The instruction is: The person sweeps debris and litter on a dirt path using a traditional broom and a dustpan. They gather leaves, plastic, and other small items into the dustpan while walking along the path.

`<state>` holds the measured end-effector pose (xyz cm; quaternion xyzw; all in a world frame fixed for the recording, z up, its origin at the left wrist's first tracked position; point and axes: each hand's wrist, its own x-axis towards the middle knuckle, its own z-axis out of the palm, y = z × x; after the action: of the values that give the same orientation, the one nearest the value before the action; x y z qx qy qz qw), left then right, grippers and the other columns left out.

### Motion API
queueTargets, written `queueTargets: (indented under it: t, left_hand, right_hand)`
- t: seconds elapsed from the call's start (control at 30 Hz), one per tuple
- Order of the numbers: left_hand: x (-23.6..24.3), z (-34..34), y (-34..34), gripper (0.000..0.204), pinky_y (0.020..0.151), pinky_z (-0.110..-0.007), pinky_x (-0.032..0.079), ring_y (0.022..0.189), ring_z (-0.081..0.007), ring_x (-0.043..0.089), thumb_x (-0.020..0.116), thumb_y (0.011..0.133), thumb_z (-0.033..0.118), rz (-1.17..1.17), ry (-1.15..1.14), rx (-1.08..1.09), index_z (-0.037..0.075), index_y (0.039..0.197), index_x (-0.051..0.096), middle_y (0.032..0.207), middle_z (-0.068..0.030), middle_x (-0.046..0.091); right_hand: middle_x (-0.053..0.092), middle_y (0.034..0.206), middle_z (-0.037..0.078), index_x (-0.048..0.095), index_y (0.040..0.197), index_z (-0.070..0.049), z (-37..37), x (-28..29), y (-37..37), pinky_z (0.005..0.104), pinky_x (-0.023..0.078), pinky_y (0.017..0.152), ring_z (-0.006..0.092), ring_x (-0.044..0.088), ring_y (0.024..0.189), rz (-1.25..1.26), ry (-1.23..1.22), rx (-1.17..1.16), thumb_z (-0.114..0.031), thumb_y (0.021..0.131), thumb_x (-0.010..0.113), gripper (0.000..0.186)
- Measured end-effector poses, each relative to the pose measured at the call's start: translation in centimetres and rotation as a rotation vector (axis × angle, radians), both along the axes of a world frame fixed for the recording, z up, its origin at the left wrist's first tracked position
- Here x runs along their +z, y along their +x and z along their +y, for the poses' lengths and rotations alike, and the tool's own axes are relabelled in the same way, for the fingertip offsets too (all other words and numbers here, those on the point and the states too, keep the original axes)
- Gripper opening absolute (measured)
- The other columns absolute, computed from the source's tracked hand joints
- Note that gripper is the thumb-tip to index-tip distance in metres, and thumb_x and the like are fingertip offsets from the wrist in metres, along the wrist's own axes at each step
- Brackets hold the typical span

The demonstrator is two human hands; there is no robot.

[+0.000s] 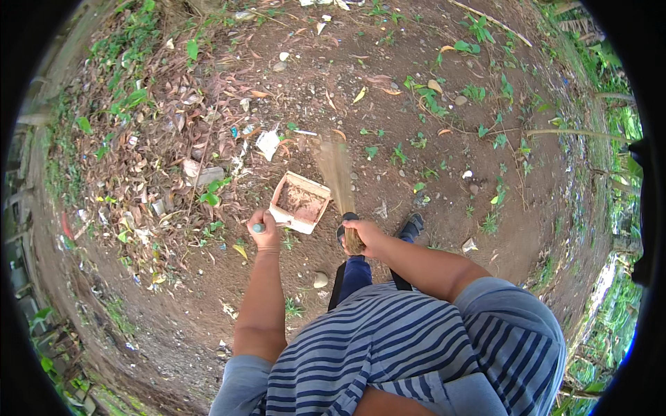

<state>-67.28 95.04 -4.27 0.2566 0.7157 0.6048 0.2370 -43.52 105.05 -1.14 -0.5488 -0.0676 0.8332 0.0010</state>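
Head view, centre frame: my right hand (364, 236) is wrapped tight round the bound grip of a stiff straw broom (338, 173), its bristles motion-blurred. My left hand (264, 232) is fisted on a blue-tipped handle, mostly hidden, of a flat, boxy dustpan (300, 202) holding brown dirt, set on the bare soil (388, 139) beside the broom.

My grey short-sleeved shirt (416, 347) carries dark navy stripes. The square plastic dustpan (300, 202) is pale cream with brown dirt inside, its handle tip light blue-green. The straw hand broom (337, 173) is tan. Reddish-brown bare ground (416, 83), green weeds.
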Motion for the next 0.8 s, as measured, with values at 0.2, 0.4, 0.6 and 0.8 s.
queueTargets:
  t: [0.2,0.4,0.6,0.8]
  left_hand:
    - [0.5,0.4,-0.3,0.022,0.044,-0.026,0.025,0.051,-0.0069,0.029,0.047,0.075,0.006,0.071,-0.04,0.007,0.002,0.055,0.037,0.051,0.0003,0.034]
    - [0.5,1.5,-1.4,0.025,0.044,-0.026,0.024,0.052,-0.0061,0.027,0.046,0.075,0.003,-0.071,0.016,0.021,0.003,0.054,0.034,0.052,0.002,0.032]
    - [-0.1,4.3,-2.7,0.029,0.045,-0.026,0.02,0.053,-0.0053,0.024,0.047,0.075,0.002,-0.078,0.0,0.03,0.005,0.054,0.028,0.053,0.0036,0.027]
    - [-0.6,5.5,-3.4,0.028,0.045,-0.025,0.019,0.053,-0.0043,0.024,0.046,0.074,0.003,-0.205,0.074,0.11,0.008,0.054,0.026,0.053,0.0049,0.026]
  right_hand:
    - [0.05,0.061,0.006,0.041,0.078,-0.008,2.0,-4.6,-13.5,0.0378,0.048,0.049,0.0186,0.053,0.052,0.171,-0.145,0.034,-0.018,0.08,0.05,0.013]
    - [0.052,0.072,0.009,0.044,0.088,-0.004,6.4,-2.0,-9.1,0.0326,0.048,0.047,0.0194,0.056,0.058,0.109,-0.077,0.257,-0.018,0.078,0.054,0.021]
    - [0.051,0.071,0.009,0.045,0.09,-0.006,6.0,0.5,1.5,0.0378,0.047,0.05,0.0207,0.053,0.057,0.017,0.185,0.37,-0.02,0.077,0.057,0.022]
    - [0.051,0.069,0.011,0.045,0.081,-0.005,8.6,-5.6,-7.9,0.039,0.047,0.056,0.0227,0.052,0.061,-0.025,-0.128,0.079,-0.02,0.076,0.057,0.021]
